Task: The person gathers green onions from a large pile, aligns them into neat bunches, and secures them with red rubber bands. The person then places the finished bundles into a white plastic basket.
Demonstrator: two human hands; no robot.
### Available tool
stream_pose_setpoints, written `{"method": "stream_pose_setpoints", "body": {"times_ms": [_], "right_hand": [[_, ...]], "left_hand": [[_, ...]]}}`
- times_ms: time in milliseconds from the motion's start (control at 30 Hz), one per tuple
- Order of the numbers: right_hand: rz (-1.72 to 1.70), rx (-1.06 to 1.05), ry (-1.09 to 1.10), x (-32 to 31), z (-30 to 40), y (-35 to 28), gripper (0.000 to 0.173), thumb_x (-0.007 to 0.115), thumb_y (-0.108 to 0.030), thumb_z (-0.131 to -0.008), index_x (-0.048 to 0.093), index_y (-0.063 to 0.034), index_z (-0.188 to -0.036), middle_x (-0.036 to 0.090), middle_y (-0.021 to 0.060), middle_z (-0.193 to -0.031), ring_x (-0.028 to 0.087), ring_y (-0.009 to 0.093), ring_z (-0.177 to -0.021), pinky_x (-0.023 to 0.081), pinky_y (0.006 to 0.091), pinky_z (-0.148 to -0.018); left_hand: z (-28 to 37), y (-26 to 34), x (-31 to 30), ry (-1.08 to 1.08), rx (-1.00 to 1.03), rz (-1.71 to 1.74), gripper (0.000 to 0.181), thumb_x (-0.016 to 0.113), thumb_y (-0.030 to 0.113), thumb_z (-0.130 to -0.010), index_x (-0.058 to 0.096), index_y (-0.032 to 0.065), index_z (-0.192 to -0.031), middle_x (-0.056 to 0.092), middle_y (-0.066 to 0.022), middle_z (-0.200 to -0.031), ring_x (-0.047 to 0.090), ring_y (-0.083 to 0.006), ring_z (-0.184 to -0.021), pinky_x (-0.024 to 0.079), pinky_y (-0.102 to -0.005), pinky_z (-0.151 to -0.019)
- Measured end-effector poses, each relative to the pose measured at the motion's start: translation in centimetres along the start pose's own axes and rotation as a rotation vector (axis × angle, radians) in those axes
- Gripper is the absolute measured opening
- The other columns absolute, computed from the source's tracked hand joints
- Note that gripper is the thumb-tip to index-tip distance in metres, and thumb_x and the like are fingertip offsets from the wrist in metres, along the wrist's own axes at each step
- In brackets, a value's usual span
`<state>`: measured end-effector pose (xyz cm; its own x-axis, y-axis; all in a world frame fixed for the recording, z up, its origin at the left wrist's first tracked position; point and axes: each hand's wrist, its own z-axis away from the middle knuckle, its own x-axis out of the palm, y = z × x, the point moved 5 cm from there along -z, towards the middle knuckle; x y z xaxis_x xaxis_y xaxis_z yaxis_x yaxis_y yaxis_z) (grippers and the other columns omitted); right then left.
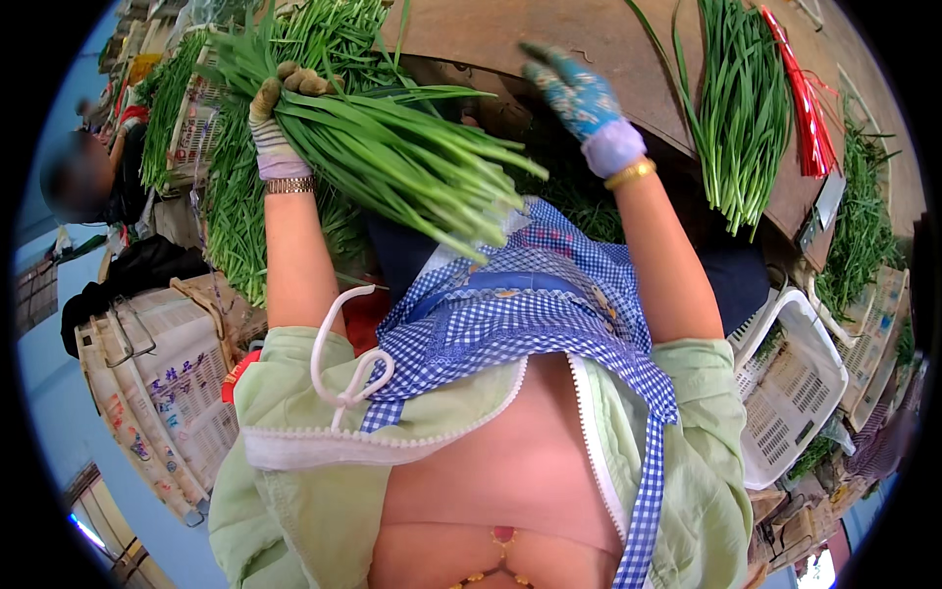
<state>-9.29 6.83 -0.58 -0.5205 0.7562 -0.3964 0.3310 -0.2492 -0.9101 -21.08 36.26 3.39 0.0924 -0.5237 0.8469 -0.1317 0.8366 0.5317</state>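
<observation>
My left hand [283, 99], in a striped, tan-fingered work glove, is closed around a loose bunch of green Chinese chives [397, 154]. Their pale cut ends point right, over my blue checked apron [508, 309]. My right hand [570, 92], in a blue floral glove, is raised with fingers apart, slightly blurred, near the edge of the brown board [640, 81]; it holds nothing. A second bunch of chives [743, 118] lies on the board's right part, with a bundle of shiny red ties [806, 103] beside it. More chives [235, 206] are heaped at the left.
A metal blade or plate [823, 210] sits at the board's right corner. White plastic crates stand at the lower right [791, 390] and lower left [162, 390]. Loose greens [857, 221] lie beyond the board. Another person [110, 169] is at the far left.
</observation>
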Motion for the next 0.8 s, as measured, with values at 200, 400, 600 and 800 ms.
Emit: {"method": "stream_pose_setpoints", "body": {"times_ms": [200, 400, 600, 800], "right_hand": [[-0.817, 0.586, -0.51, 7.9, 3.4, 4.3, 0.043, 0.042, -0.033, -0.094, 0.047, -0.0057, -0.127, 0.052, 0.0066, -0.124, 0.049, 0.014, -0.111, 0.038, 0.0262, -0.096], [-0.98, 0.553, -0.504, 5.2, 6.7, 3.9, 0.075, 0.029, -0.062, -0.088, 0.039, -0.0007, -0.131, 0.049, 0.0121, -0.126, 0.048, 0.019, -0.115, 0.037, 0.0293, -0.097], [-1.191, 0.503, -0.302, 1.0, 7.8, 4.9, 0.081, 0.039, -0.067, -0.081, 0.035, -0.006, -0.134, 0.047, 0.0113, -0.128, 0.049, 0.023, -0.112, 0.043, 0.0357, -0.092], [-1.322, 0.792, 0.049, -0.4, 8.1, 9.5, 0.059, 0.052, -0.047, -0.086, 0.038, -0.0136, -0.133, 0.047, 0.0098, -0.128, 0.047, 0.03, -0.114, 0.045, 0.0527, -0.087]], "left_hand": [[-2.8, -3.9, 5.9, -0.253, -0.297, 0.12, 0.022, 0.067, 0.014, -0.076, 0.049, 0.0126, -0.089, 0.039, 0.0069, -0.072, 0.042, -0.0101, -0.068, 0.038, -0.0319, -0.081], [-7.9, -5.7, 5.7, -0.154, -0.308, -0.051, 0.024, 0.06, 0.021, -0.081, 0.046, 0.01, -0.097, 0.037, 0.0052, -0.075, 0.04, -0.0112, -0.071, 0.036, -0.0379, -0.092], [-17.0, -11.3, 6.9, 0.016, -0.358, -0.222, 0.033, 0.062, 0.019, -0.076, 0.056, 0.0, -0.101, 0.064, -0.0131, -0.083, 0.062, -0.0296, -0.079, 0.052, -0.0447, -0.076], [-17.7, -12.3, 1.6, 0.46, 0.015, -0.907, 0.045, 0.061, 0.03, -0.081, 0.046, 0.0063, -0.115, 0.055, -0.0065, -0.099, 0.054, -0.0206, -0.094, 0.043, -0.0452, -0.088]]}}
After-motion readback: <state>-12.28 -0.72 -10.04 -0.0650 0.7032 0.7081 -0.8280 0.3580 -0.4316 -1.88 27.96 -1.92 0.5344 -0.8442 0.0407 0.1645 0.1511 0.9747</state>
